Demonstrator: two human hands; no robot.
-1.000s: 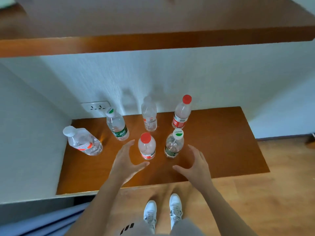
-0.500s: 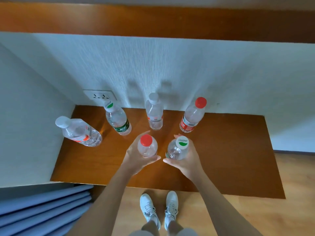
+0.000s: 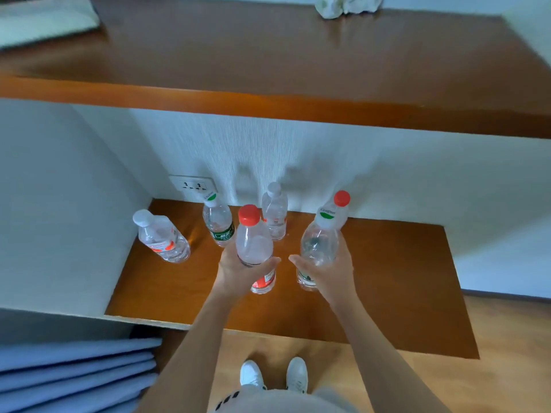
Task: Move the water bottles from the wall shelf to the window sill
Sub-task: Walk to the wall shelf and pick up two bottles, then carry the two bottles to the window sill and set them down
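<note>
My left hand (image 3: 238,272) grips a clear bottle with a red cap (image 3: 255,242) around its middle. A clear bottle with a white and green cap (image 3: 320,245) is gripped the same way by my right hand (image 3: 332,272). Both bottles are upright over the brown lower wall shelf (image 3: 387,278). Behind them stand a green-labelled bottle (image 3: 218,222), a white-capped bottle (image 3: 275,213) and a red-capped bottle (image 3: 342,198) mostly hidden by the right one. Another white-capped bottle (image 3: 162,236) stands in the shelf's left corner. No window sill is in view.
A wider brown upper shelf (image 3: 268,61) juts out above, with a crumpled cloth (image 3: 348,4) and a white folded item (image 3: 44,19) on it. A wall socket (image 3: 193,184) sits behind the bottles. Blue curtain folds (image 3: 74,374) hang at lower left; my shoes (image 3: 274,374) stand on wooden floor.
Both hands closed round the two front bottles and raised them towards the camera. The view tilted up, showing the top of the upper shelf.
</note>
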